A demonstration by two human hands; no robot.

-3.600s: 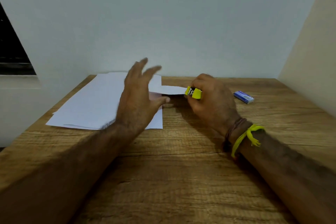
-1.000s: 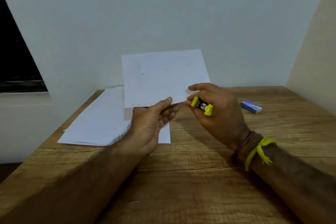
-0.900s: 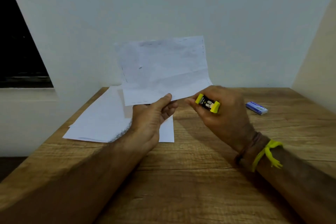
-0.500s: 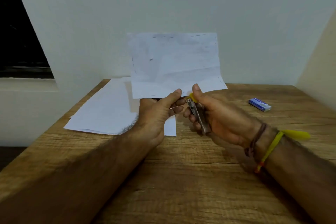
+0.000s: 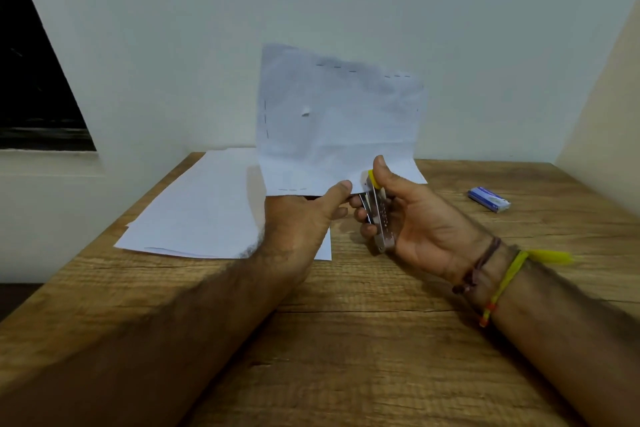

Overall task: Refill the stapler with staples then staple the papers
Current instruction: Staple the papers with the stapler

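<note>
Stapler meeting a raised sheet at mid-frame

A small metal stapler (image 5: 376, 215) with a yellow tip is standing nearly upright just right of centre, its mouth touching the lower edge of a white stapled sheet (image 5: 337, 121) that is rising upright above it, staples lining its edges. Loose white papers (image 5: 197, 211) are lying flat at centre left, and a blue staple box (image 5: 489, 199) is resting at right.
</note>
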